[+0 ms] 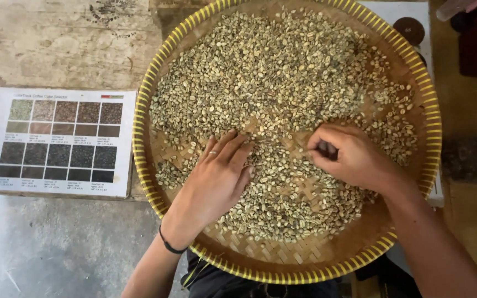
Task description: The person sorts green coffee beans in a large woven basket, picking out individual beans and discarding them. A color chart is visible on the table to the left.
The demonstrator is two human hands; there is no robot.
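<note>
Looking straight down at a big round woven tray with a yellow rim, and it's loaded with pale greenish unroasted coffee beans. Most of the beans are piled across the far half and middle of the tray, with a thinner patch near the centre where the bamboo weave shows through, and bare weave along the near edge too.

Left hand is lying flat on the beans just left of the middle, fingers stretched out and pointing toward the far right, palm down. Its grip is released, nothing pinched, just resting on the pile. There's a thin ring on one finger and a dark band round the wrist.

Right hand is over on the right side of the tray, curled in on itself with the fingertips bunched together right at the bean layer. The grip looks clenched, but I can't tell if there are actually beans inside it, since the fingers hide whatever's in there. The two hands are near each other, with a strip of beans between them.

To the left of the tray, on the worn wooden desk, there's a printed sheet showing two rows of colour swatches, from green-brown to nearly black. Its right edge sits just beside the tray rim.
</note>
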